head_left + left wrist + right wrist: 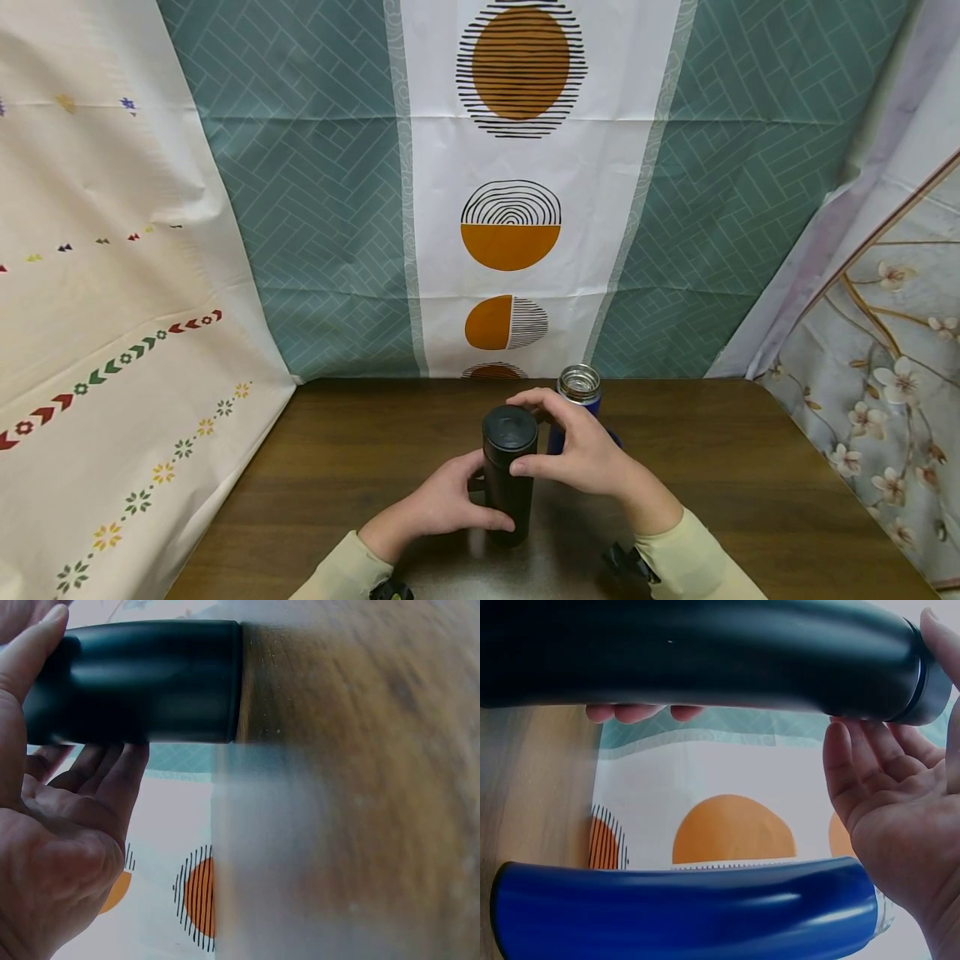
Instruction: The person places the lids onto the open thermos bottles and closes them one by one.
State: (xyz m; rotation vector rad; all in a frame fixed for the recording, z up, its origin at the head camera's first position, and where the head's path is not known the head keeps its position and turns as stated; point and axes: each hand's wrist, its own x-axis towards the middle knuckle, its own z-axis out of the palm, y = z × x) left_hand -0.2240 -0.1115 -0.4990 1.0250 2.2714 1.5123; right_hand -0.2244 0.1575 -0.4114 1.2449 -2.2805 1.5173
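A tall black flask [513,493] stands upright on the wooden table, its black lid [510,430] on top. My left hand [450,497] grips the lower body, thumb in front and fingers round the far side. Higher up, my right hand [581,450] holds the flask at the lid, with thumb and fingers on opposite sides. Behind that hand stands a blue flask [682,909], its steel mouth [579,382] uncovered. In the left wrist view the black flask's base [225,682] meets the tabletop.
The brown wooden table [360,433] runs back to a green and white curtain [315,208] with orange circles. A cream embroidered cloth [150,375] hangs at the left, a floral one [885,400] at the right. Part of something blue [613,437] shows behind my right hand.
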